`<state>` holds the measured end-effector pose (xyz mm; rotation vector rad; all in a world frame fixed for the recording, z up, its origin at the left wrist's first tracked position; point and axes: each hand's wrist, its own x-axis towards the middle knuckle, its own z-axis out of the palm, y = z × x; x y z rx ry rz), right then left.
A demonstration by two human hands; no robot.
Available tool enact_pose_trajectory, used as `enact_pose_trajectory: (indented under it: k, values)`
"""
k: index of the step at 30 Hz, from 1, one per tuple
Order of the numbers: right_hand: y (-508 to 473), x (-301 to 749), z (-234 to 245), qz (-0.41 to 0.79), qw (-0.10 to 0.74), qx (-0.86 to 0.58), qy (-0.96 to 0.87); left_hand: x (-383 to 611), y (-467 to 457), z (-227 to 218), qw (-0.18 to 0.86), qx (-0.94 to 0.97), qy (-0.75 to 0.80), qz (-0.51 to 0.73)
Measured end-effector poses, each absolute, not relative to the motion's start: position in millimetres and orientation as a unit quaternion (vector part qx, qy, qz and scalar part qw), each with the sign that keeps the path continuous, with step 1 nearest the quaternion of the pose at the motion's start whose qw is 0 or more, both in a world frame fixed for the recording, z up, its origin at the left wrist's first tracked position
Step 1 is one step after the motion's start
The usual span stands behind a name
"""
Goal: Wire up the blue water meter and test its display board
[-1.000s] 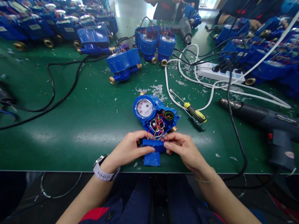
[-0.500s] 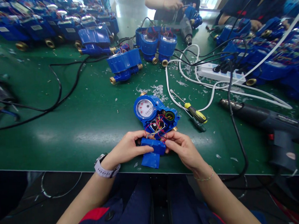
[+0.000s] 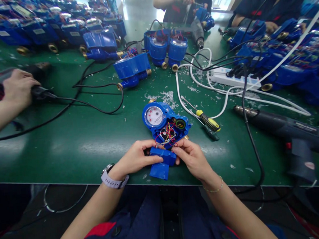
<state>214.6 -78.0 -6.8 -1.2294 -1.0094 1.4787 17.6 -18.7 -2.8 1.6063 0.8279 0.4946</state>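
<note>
An opened blue water meter (image 3: 163, 123) lies on the green table (image 3: 95, 137) in front of me, its white dial up and red, yellow and blue wires spilling from its body. My left hand (image 3: 136, 158) and my right hand (image 3: 191, 157) both pinch a small blue cover piece (image 3: 161, 157) at the meter's near end, fingers closed on it from either side. A blue flap (image 3: 159, 171) hangs from that piece toward the table edge.
A yellow-handled screwdriver (image 3: 206, 121) lies right of the meter. A dark heat gun (image 3: 287, 128), white cables and a power strip (image 3: 234, 79) sit to the right. Several blue meters (image 3: 132, 69) stand farther back. A co-worker's hand (image 3: 17, 88) grips a black tool at left; other people work across the table.
A co-worker's hand has come in at the left, grasping a black tool and dragging its cable. My hands have shifted slightly on the blue cover piece; the meter stays put.
</note>
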Motion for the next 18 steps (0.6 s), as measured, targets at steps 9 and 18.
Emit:
enact_pose_trajectory:
  k: [9,18]
  values:
    - [-84.7,209.5,-5.0,0.621,0.478,-0.505,-0.363,18.4,-20.6,-4.0,0.568,0.711,0.361,0.207]
    - [-80.2,202.8,-16.3,0.595,0.497,-0.526,-0.35,22.3,-22.9,-6.3,0.549,0.721,0.374,0.197]
